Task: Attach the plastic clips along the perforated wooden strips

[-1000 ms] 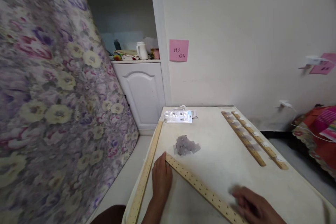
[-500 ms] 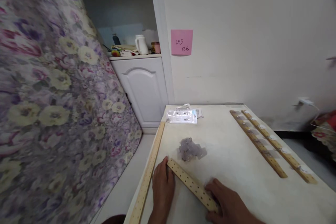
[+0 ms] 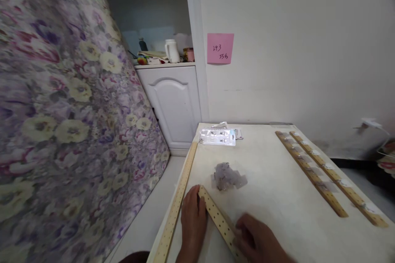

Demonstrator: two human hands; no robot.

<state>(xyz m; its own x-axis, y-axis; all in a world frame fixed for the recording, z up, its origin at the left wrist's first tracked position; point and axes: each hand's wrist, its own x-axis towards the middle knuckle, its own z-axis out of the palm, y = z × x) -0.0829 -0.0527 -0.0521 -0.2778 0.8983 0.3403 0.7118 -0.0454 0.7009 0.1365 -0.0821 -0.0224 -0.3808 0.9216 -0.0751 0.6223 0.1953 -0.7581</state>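
Observation:
A pale wooden strip with rows of small holes (image 3: 219, 221) lies slantwise on the table between my hands. My left hand (image 3: 194, 222) is closed on its far end, thumb and fingers at the edge. Blurred by motion, my right hand (image 3: 259, 239) has its fingers curled over the strip's right edge near the lower end; its fingertips are hard to make out. Beyond the strip sits a heap of small clear plastic bags (image 3: 227, 176) with little metal bits inside.
Another holed strip (image 3: 177, 207) runs along the table's left edge. Two darker wooden strips (image 3: 311, 172) (image 3: 339, 178) with clear bags and white pieces lie at right. Clear plastic packs (image 3: 217, 136) rest at the back. A floral curtain (image 3: 77, 123) hangs on the left.
The strip's near end has swung leftward and toward me, while its far end stays by my left hand. My right hand has shifted slightly left. The view has turned a little left.

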